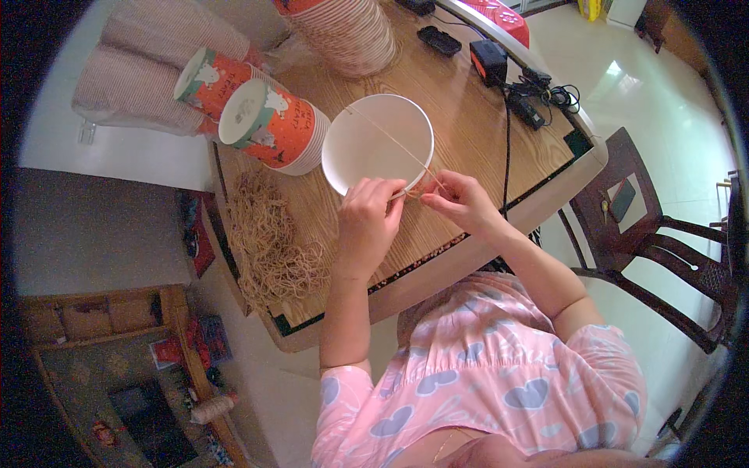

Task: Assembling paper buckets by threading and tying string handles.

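Observation:
A paper bucket (367, 144) with a white inside stands tilted toward me on the wooden table. A thin tan cord (398, 140) runs across its mouth, from a spot on the far wall to the near rim. My left hand (367, 220) is closed on the near rim, thumb and fingers pinched together. Just beside it, my right hand (460, 201) pinches the cord near the rim. The exact spot where cord and rim meet is partly hidden by my fingers. A loose heap of similar tan cords (269, 238) lies left of my left hand.
Stacked orange printed paper buckets (277, 129) stand at the left, with plastic-wrapped stacks (140, 86) beyond them. Another bucket stack (343, 35) is at the back. A black power adapter and cables (527, 105) lie at the table's right. A dark wooden chair (624, 210) stands right of the table.

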Available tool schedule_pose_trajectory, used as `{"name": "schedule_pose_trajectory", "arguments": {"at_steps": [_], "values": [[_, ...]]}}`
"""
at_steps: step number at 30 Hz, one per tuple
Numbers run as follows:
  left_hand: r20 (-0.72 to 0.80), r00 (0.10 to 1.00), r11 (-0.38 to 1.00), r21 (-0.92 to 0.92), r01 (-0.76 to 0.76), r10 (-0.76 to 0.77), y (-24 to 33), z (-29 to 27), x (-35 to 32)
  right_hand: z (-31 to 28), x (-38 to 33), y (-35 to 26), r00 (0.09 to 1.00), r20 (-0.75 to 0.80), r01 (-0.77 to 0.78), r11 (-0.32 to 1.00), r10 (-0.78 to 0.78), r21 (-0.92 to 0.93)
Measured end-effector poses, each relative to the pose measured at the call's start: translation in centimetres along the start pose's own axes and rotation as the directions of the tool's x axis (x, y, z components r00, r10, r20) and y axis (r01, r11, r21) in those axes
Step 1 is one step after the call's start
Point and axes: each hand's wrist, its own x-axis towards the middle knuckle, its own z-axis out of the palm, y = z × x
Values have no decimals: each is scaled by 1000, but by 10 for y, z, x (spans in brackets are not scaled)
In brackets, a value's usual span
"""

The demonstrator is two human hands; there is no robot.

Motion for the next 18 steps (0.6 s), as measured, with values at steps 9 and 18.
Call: {"name": "schedule_pose_trajectory", "arguments": {"at_steps": [9,18], "values": [[5,1000,1000,9,2,-2,1,0,0,-7,11,21,999,35,13,995,-10,-97],[18,999,999,27,-28,28,6,-7,-15,-56,28,-12,999,-30,-41,993,44,109]]}}
